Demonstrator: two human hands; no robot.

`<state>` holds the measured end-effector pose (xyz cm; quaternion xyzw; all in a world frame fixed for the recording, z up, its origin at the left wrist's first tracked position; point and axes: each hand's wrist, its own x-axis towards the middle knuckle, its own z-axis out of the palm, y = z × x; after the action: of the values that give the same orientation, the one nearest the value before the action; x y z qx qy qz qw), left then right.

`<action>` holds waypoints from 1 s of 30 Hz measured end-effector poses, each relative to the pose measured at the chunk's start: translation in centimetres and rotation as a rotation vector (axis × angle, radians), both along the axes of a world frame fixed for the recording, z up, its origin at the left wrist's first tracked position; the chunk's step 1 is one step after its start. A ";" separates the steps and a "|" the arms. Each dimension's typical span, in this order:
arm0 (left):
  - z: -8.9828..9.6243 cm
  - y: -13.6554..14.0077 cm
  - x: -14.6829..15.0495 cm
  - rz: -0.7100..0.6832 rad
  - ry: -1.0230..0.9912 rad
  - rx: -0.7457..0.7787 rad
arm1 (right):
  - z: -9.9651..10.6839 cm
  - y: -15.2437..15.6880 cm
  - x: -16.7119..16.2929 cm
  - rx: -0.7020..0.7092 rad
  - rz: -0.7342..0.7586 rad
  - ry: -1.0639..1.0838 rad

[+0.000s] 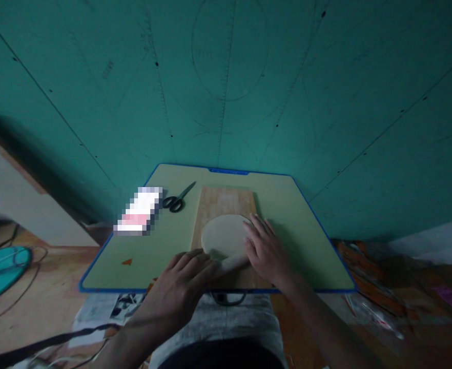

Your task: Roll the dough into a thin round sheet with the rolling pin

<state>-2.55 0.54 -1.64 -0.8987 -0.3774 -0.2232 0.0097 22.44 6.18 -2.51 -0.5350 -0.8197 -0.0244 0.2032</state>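
A flat, rounded pale sheet that looks like dough (pixel 224 236) lies on a wooden board (pixel 226 197). A pale roll (pixel 232 264) runs along its near side; whether it is the sheet's folded edge or a separate stick, I cannot tell. My left hand (pixel 185 277) is at the roll's left end, fingers bent and pressed together, the fingertips partly hidden. My right hand (pixel 264 248) rests at the sheet's right edge, its fingers stretched out and slightly apart, the thumb side close to the roll's right end.
The board lies on a pale tabletop with a blue rim (pixel 322 225). Black-handled scissors (pixel 178 200) and a pixelated white-and-pink item (pixel 139 212) are on the left, with a small orange scrap (pixel 127 262) nearer me. A green wall (pixel 226 118) stands behind the table.
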 end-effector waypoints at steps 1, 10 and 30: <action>-0.1 -0.1 0.3 0.044 0.029 0.041 | -0.1 -0.2 -0.1 -0.009 -0.016 -0.050; -0.9 2.1 2.6 0.317 0.154 0.040 | 1.2 2.0 -1.1 -0.160 -0.077 -0.181; -1.0 -0.2 2.9 0.335 0.123 0.064 | 1.0 -3.4 -0.4 -0.093 -0.041 -0.161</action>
<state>0.39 0.34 -2.62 -0.8346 -0.5130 -0.1750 0.0984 22.05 2.81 -1.50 -0.5570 -0.8224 -0.0333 0.1107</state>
